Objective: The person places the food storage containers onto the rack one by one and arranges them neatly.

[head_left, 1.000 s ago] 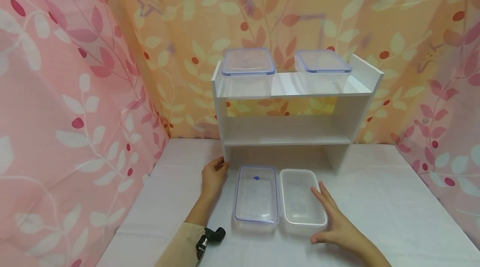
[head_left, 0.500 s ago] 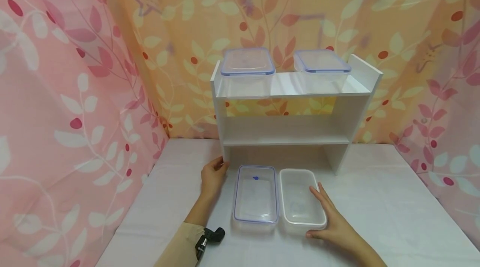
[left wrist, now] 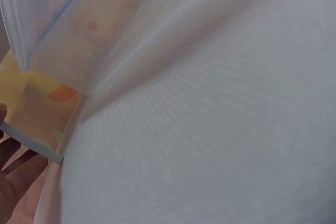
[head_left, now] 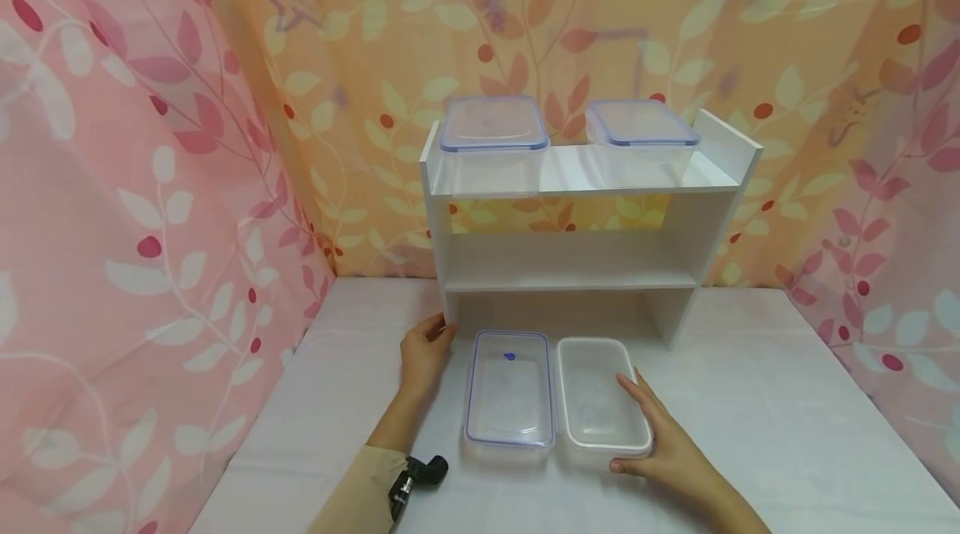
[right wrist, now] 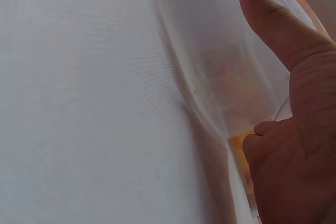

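My left hand (head_left: 424, 357) grips the lower front edge of the white shelf unit's left side panel (head_left: 435, 234). In the left wrist view, thumb and fingers lie on either side of the thin panel edge (left wrist: 35, 147). My right hand (head_left: 667, 444) holds the near right corner of a clear food container with a white rim (head_left: 592, 401). The right wrist view has the thumb along the container's front wall (right wrist: 205, 30) and the other fingers bent at its side. To its left lies a clear food container with a blue-edged lid (head_left: 512, 392). Both containers stand close together before the shelf.
Two clear containers with blue-edged lids, a left one (head_left: 493, 147) and a right one (head_left: 643, 142), stand on the top board. The middle board (head_left: 570, 276) is below. Floral curtains (head_left: 360, 59) enclose the white-covered table (head_left: 772, 417) at the back and sides.
My right thumb has moved left and closed in on the white-rimmed container's near corner. The left hand keeps its grip on the panel. The view has shifted slightly.
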The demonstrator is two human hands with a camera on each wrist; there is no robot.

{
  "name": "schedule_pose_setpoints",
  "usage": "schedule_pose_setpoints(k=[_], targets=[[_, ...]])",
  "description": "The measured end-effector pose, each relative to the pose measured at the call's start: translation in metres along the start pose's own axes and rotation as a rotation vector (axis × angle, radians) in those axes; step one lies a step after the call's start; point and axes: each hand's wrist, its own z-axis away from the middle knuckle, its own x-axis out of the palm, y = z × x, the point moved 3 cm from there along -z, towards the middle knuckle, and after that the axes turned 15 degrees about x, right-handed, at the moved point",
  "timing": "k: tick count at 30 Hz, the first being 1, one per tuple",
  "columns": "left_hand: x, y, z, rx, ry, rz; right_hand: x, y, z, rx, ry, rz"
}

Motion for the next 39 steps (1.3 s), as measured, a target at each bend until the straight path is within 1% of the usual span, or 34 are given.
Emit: schedule_pose_setpoints(k=[4, 8, 12, 16, 22, 27, 31, 36, 39], targets=[[0.0, 0.0, 0.001, -0.002, -0.002, 0.0, -0.001, -0.002, 0.0, -0.04, 0.016, -0.033], [0.0, 0.001, 0.001, 0.004, -0.002, 0.001, -0.003, -0.004, 0.0, -0.07, 0.015, -0.104], [0.0, 0.003, 0.001, 0.008, -0.002, 0.001, -0.004, -0.005, -0.001, -0.085, 0.014, -0.166], [0.0, 0.002, 0.0, 0.01, -0.004, 0.007, -0.005, -0.006, -0.001, -0.094, 0.02, -0.183], [0.0, 0.001, 0.0, 0.011, -0.01, 0.014, -0.008, -0.006, -0.001, -0.075, 0.043, -0.183], [-0.001, 0.002, 0.0, 0.002, -0.012, 0.012, -0.01, -0.007, 0.0, -0.073, 0.049, -0.22], [-0.002, 0.002, 0.0, -0.001, -0.011, 0.01, -0.012, -0.01, 0.001, -0.076, 0.048, -0.232], [-0.001, 0.0, -0.001, 0.007, -0.01, 0.011, -0.015, -0.016, 0.004, -0.053, 0.06, -0.239], [0.0, 0.0, -0.001, 0.012, -0.015, 0.013, -0.018, -0.02, 0.005, -0.056, 0.065, -0.266]])
